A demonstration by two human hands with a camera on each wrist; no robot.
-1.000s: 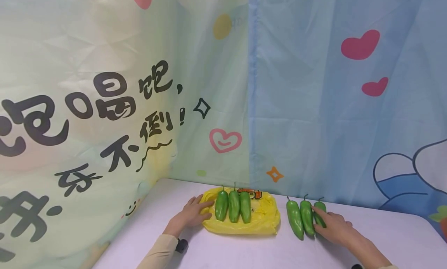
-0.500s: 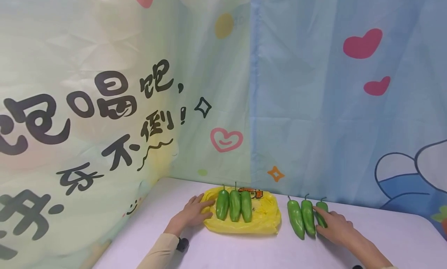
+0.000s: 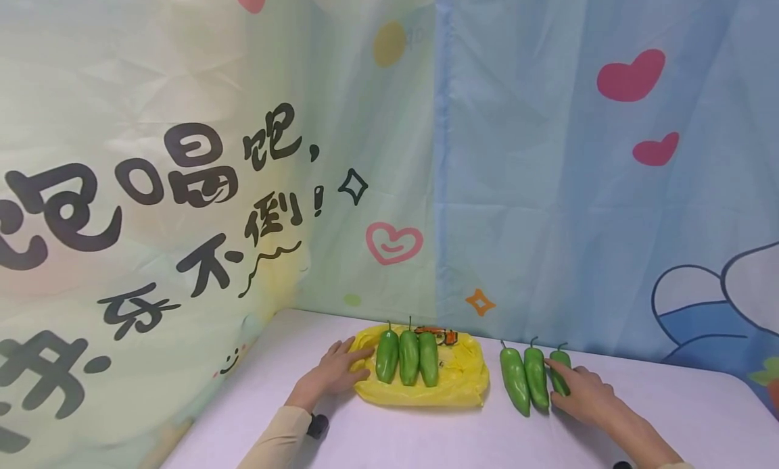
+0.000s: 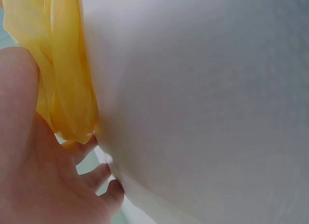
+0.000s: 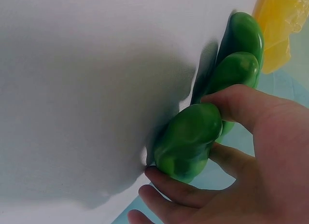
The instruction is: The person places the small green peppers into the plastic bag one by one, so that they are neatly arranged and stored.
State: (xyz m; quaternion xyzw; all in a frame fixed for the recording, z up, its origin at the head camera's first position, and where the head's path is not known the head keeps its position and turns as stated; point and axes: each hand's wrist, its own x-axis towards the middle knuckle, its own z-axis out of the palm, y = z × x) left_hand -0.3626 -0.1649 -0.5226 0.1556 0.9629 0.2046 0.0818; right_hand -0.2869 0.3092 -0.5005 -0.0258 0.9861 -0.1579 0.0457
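Note:
Three long green peppers lie side by side on a crumpled yellow plastic bag. Against the bag's left edge is my left hand, its fingers spread; the left wrist view shows the thumb beside the yellow plastic. To the right of the bag, two green peppers lie on the table. Next to them my right hand holds a third green pepper between thumb and fingers, and this pepper touches the table or nearly so. The hand hides part of it in the head view.
A pale table carries everything. Behind it hangs a blue printed curtain, and at the left a light curtain with dark lettering. A strip of table separates the bag from the right-hand peppers.

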